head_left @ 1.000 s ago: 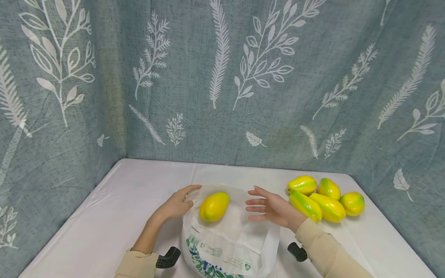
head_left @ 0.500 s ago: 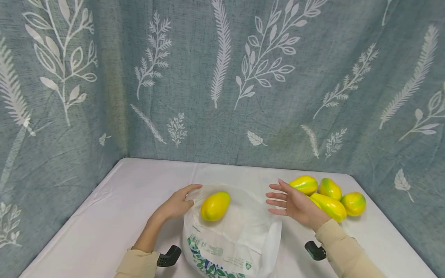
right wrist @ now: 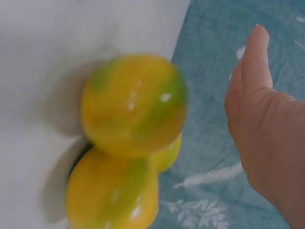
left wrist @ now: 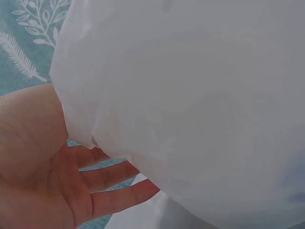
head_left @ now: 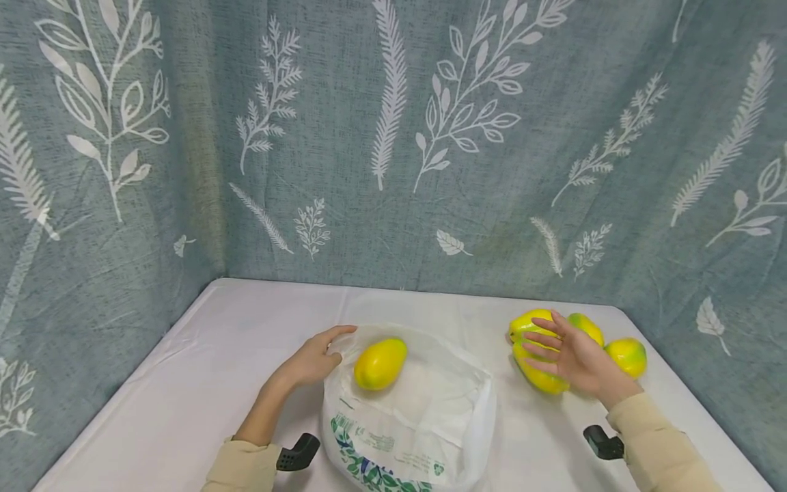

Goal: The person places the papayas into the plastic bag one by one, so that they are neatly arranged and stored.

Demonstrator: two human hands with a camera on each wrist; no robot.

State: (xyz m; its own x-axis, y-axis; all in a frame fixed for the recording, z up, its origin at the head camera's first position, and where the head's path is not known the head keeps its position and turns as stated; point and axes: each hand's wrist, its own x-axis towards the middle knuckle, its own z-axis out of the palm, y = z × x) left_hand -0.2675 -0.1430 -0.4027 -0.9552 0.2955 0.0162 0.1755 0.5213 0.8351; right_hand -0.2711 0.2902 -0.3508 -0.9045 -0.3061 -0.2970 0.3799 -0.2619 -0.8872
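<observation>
A white plastic bag with a green and blue leaf print stands on the table, its mouth wide. One yellow papaya lies inside it. My left hand holds the bag's left rim between thumb and fingers; the left wrist view shows several fingers behind the white film. At the right, my right hand hovers over a group of yellow-green papayas, fingers spread and holding nothing. It hides part of the group. A rounded papaya appears left of that hand in the right wrist view.
Beside the hand, a papaya lies at the group's right end, and another papaya at its back left. The white-covered table meets a blue-green leaf-patterned curtain at the back and sides.
My right hand has moved right, from over the bag's mouth to over the papaya group. The left hand, the bag and the papaya inside have stayed put.
</observation>
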